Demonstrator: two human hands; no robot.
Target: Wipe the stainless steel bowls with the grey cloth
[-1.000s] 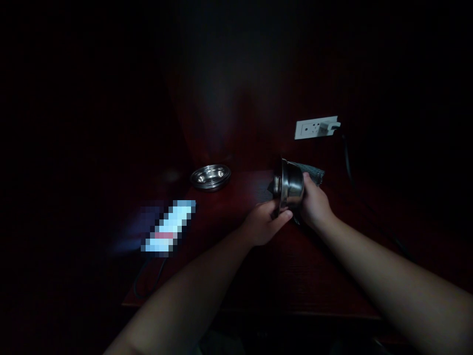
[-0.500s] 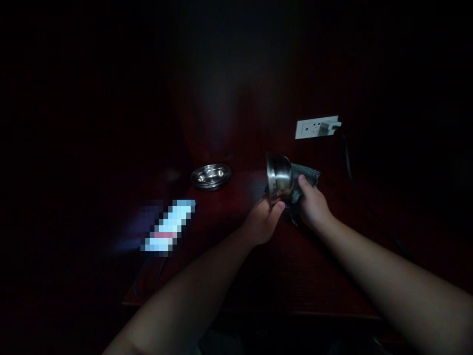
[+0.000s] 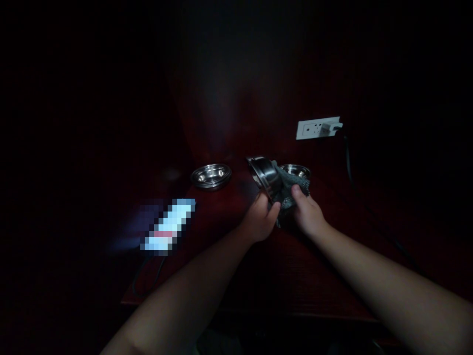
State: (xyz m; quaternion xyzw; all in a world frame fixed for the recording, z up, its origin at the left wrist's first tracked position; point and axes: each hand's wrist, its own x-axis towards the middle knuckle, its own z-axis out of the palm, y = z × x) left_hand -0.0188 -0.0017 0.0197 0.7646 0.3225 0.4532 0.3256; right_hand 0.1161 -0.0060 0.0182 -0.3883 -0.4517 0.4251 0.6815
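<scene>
Steadying the tilted steel bowl [image 3: 266, 175], the left hand [image 3: 258, 219] grips its rim. The right hand [image 3: 308, 213] grips cloth [image 3: 288, 185] against its base, apparently for wiping

The tilted bowl [image 3: 266, 173] looks like smooth, glossy metal, with soft streaks of shine; the stacked dishes [image 3: 211, 177] toward the table's far left corner are polished metal, mirror-like inside; the bowl behind the cloth [image 3: 295, 170] is equally shiny metal; the cloth [image 3: 290, 187] looks matt, rough and textured; the table [image 3: 295, 281] seems dark red wood, faintly grained near its front edge; the wall socket [image 3: 309, 129] looks like smooth plastic.
</scene>
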